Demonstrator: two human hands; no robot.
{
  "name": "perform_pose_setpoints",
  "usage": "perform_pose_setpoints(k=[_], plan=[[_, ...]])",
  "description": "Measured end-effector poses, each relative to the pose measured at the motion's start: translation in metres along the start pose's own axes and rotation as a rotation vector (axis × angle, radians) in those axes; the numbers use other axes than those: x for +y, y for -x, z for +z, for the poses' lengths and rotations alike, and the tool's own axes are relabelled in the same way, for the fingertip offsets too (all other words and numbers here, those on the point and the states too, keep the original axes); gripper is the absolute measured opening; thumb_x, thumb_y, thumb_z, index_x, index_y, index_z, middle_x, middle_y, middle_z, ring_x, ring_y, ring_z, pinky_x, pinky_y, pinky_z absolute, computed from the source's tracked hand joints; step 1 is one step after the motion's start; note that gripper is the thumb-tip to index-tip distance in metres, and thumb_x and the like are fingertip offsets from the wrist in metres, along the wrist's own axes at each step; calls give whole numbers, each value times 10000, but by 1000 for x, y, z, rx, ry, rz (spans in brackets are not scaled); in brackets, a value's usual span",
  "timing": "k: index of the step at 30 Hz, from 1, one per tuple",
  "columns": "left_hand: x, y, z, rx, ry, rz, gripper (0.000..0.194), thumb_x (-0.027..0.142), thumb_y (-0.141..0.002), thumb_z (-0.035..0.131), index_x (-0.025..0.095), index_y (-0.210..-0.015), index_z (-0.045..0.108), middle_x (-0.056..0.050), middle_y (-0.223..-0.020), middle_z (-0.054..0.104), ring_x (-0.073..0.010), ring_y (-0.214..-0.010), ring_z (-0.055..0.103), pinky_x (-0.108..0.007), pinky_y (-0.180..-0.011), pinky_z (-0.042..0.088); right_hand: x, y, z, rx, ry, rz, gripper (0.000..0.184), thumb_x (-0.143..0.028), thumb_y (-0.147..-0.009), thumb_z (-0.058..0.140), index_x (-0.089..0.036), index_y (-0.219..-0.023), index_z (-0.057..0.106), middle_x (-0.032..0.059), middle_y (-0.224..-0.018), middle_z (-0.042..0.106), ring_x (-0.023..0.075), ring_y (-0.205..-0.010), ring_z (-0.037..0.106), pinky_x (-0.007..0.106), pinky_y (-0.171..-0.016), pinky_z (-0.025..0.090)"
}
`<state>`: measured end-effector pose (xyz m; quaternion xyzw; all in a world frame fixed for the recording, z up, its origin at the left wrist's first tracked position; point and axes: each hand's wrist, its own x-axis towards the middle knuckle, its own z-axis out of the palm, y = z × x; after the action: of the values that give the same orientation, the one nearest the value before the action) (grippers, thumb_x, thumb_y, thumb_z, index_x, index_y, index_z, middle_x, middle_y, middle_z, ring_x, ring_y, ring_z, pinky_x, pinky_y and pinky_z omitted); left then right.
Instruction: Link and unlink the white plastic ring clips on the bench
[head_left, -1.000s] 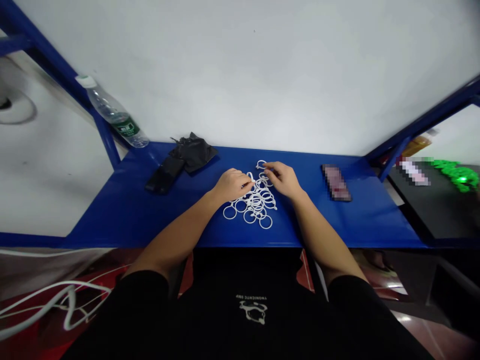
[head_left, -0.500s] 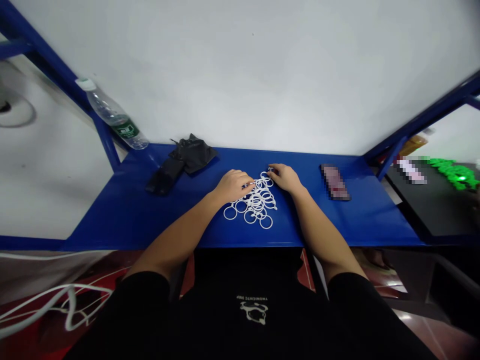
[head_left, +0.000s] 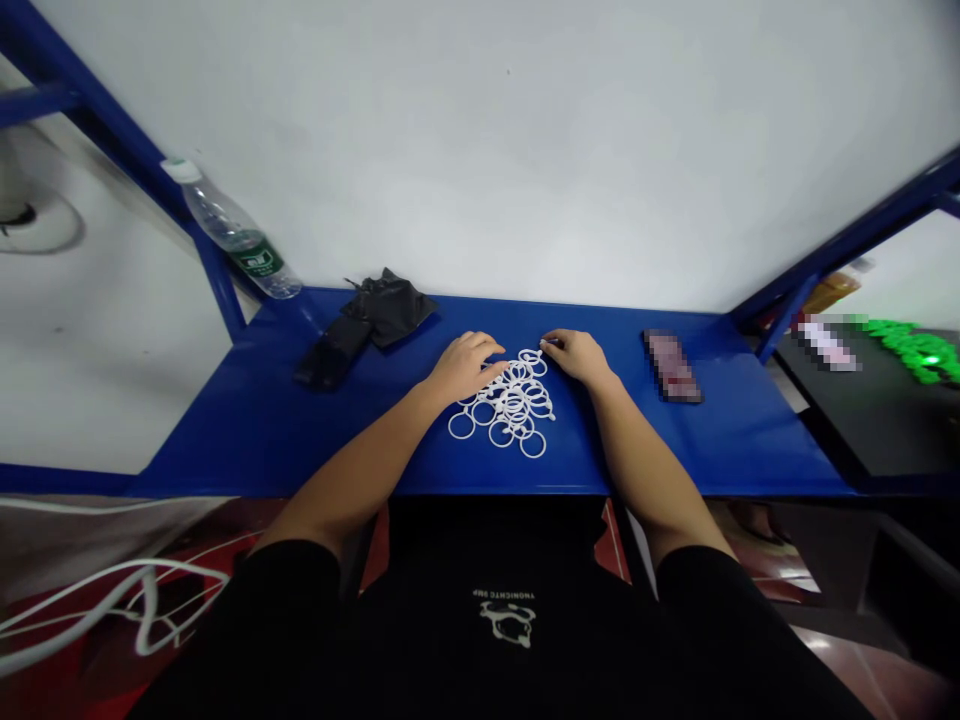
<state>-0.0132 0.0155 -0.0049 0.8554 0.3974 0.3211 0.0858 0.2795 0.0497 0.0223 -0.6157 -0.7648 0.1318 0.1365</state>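
Note:
A loose heap of white curtain rings point(head_left: 514, 402), several with small eyelets, lies on the blue table. My left hand point(head_left: 469, 362) rests at the heap's upper left side. Its fingers and thumb are parted, with no ring plainly held, and it covers part of the heap. Opposite it, my right hand point(head_left: 574, 352) is at the upper right edge of the heap. Thumb and forefinger are pinched together at the small eyelet of the topmost white curtain ring point(head_left: 530, 357). The other fingers of that hand are curled and partly hidden.
A crumpled black bag point(head_left: 390, 305) lies left of the rings. Behind it, a plastic bottle point(head_left: 238, 235) leans by the blue frame. To the right lies a blurred-out phone-shaped item point(head_left: 672, 366). Bright green pieces point(head_left: 911, 347) cover part of a black surface point(head_left: 862, 420) beyond.
My left thumb and forefinger have parted and drawn slightly left. My right hand has shifted a little, its fingertips now lower by the top ring. The heap is almost unchanged.

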Motion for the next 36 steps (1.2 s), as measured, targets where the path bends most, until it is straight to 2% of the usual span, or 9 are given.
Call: perform_pose_setpoints(k=[3,6,11,14,18,25,29,33,36], plan=[[-4,3,5,-54,-6,-63,405,514,-1105,669,205,-1355,748,-151,-1415,751,-329,-1326,692,-530,-1139,551,-2,1,-1,9,9,-5,300,-441,-1037,667,-275,-1185,869,72,-1105,872,276,-1004,789,338,-821,578],[-7,5,11,-132,-5,-93,543,603,-1109,626,202,-1470,686,-174,-1589,664,-368,-1525,586,-559,-1249,478,-3,1,0,21,34,-28,256,-389,-1013,682,-269,-1136,872,73,-1111,864,265,-989,772,333,-821,571],[0,4,8,-281,59,-140,717,697,-1139,468,193,-1644,535,-171,-1766,478,-360,-1694,379,-554,-1366,356,-6,2,1,193,-34,-166,273,-347,-1051,613,-227,-1131,845,106,-1092,841,273,-987,748,371,-879,575],[9,1,2,-358,84,-170,765,716,-1145,403,206,-1714,448,-141,-1810,410,-328,-1729,305,-525,-1408,292,-16,9,0,268,-136,-300,262,-357,-1078,591,-222,-1107,813,107,-1040,824,263,-940,733,372,-872,567],[15,-1,0,-392,87,-164,770,706,-1151,377,198,-1727,430,-136,-1809,414,-328,-1730,302,-540,-1423,255,-32,19,2,259,-171,-403,209,-337,-1080,577,-232,-1070,758,91,-980,783,248,-890,703,355,-823,534],[13,0,2,-377,96,-146,754,713,-1151,389,201,-1700,457,-154,-1784,452,-339,-1718,331,-557,-1411,273,-31,18,7,321,-230,-351,99,-263,-976,602,-239,-939,691,61,-888,718,225,-805,631,335,-748,485],[12,1,1,-359,114,-118,765,739,-1143,391,215,-1698,444,-154,-1782,456,-338,-1714,341,-557,-1402,281,-20,10,9,288,-237,-367,87,-229,-900,628,-238,-828,676,77,-888,699,254,-880,649,373,-815,512],[11,2,0,-347,144,-83,799,768,-1117,444,238,-1713,411,-152,-1794,436,-347,-1713,342,-548,-1388,311,-16,4,16,203,-287,-456,62,-220,-864,660,-231,-815,695,134,-1152,757,319,-1156,679,492,-1072,508],[12,2,-1,-363,143,-85,844,769,-1098,494,216,-1727,390,-168,-1799,423,-352,-1711,345,-539,-1381,327,-17,3,23,90,-318,-507,63,-255,-894,680,-223,-897,735,142,-1202,782,331,-1215,693,519,-1114,499]])
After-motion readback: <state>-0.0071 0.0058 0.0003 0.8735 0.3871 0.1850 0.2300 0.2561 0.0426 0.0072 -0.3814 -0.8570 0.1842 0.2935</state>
